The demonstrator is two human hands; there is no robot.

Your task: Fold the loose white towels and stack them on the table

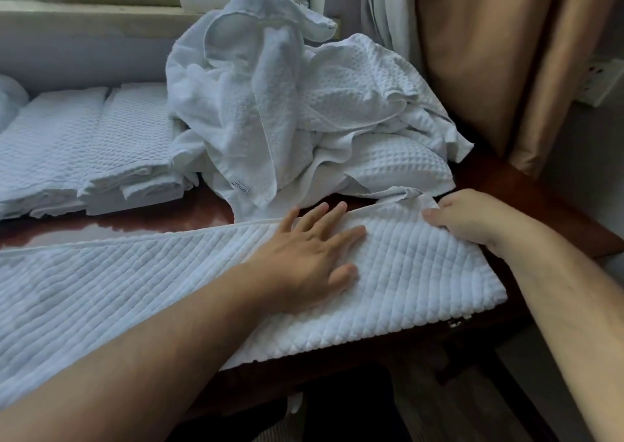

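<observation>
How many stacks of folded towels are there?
2, side by side at far left: the left stack and the right stack. The white bundle at the frame edge may be another.

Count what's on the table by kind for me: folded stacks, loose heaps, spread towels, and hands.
Folded stacks: 2
Loose heap: 1
Spread towel: 1
Hands: 2, left hand, right hand
Total: 6
The cut-off white bundle is not counted.

Only one text legible: small dark printed word [241,183] on hem of terry towel [243,103] in loose pile, seen upside down, reads roughly "amain"; letters too small for certainty. No other text readable.
</observation>
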